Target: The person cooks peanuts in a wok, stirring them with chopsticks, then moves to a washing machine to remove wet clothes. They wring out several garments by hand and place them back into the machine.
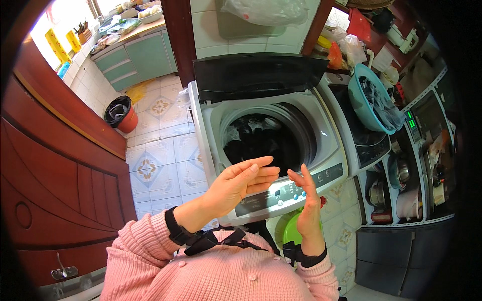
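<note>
My left hand [241, 178] is raised over the front left edge of a top-loading washing machine [327, 146], its fingers pointing right and holding nothing. Facing it, my right hand [308, 201] is upright by the machine's control panel [290, 191], empty, with a gap between the two hands. Behind them the dark lid [260, 75] stands raised. Dark wet clothes [256, 141] lie in water with some foam inside the drum. Black straps circle both wrists.
A second machine [371, 150] at the right bears a blue basin [357, 101] with dark clothes. Below my right hand is a green basin [293, 229]. Shelves with pots [377, 193] stand farther right. At the left are a wooden door [64, 180] and a red bin [130, 121].
</note>
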{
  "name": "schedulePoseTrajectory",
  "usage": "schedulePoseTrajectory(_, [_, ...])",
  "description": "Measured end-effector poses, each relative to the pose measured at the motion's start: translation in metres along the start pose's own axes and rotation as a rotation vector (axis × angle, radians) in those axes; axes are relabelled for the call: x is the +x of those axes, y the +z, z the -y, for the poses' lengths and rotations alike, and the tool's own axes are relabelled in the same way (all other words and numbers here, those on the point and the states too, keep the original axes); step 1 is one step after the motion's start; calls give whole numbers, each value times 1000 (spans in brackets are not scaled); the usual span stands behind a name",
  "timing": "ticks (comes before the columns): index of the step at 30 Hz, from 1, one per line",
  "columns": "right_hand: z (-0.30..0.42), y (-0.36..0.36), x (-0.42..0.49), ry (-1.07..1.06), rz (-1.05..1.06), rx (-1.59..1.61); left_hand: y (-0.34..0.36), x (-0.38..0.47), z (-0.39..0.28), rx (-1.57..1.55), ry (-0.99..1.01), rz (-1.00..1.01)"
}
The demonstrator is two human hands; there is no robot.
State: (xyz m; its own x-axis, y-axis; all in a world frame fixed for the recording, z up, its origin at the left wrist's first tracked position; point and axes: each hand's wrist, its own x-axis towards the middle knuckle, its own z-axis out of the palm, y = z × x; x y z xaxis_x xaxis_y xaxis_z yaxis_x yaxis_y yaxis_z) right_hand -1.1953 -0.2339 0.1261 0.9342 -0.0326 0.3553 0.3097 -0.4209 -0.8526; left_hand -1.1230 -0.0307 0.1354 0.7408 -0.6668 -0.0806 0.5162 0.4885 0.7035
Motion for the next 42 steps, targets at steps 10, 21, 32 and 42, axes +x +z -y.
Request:
schedulePoseTrajectory(10, [0, 3, -1, 67, 4, 81, -1, -2, -2, 23, -68, -42])
schedulePoseTrajectory(21, [-4, 6, 1, 99, 25, 118, -4, -4, -2, 101, -1, -43])
schedulePoseTrajectory(32, [-5, 6, 5, 90, 51, 108, -6, -4, -4, 126, 67, -22])
schedulePoseTrajectory(42, [-8, 5, 5, 132, 77, 143, -7, -3, -5, 164, 87, -13])
